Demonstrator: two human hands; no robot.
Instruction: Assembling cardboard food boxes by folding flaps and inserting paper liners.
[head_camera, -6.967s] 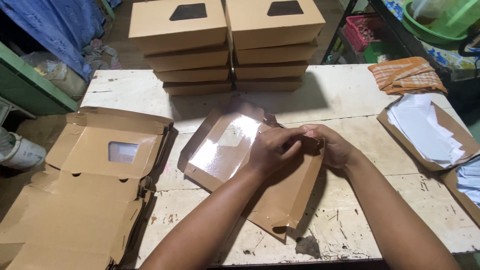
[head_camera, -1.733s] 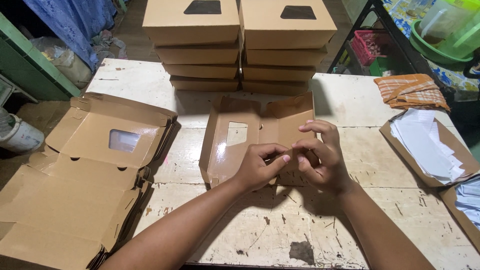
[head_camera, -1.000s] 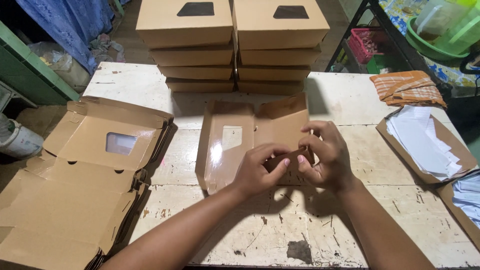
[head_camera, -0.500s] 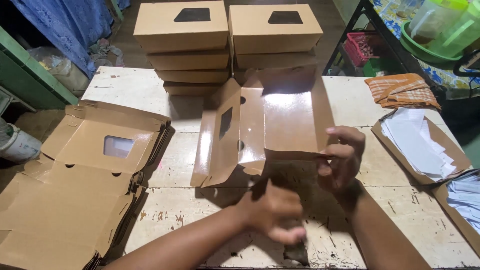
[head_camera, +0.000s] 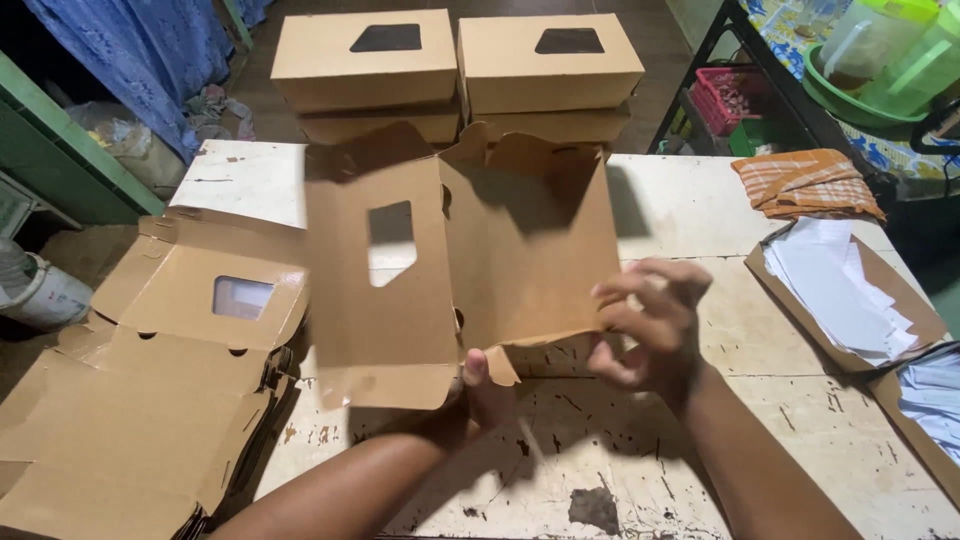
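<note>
Left hand (head_camera: 480, 385) pinches box blank (head_camera: 455, 265) btm edge, holding it upright; right hand (head_camera: 645, 330) spread, fingers just beside it.

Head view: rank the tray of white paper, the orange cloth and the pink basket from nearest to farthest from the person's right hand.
From the right hand:
1. Tray of white paper, just to its right on the table.
2. Orange cloth, farther back, at the table's right rear edge.
3. Pink basket, beyond the table, under the black rack.
</note>
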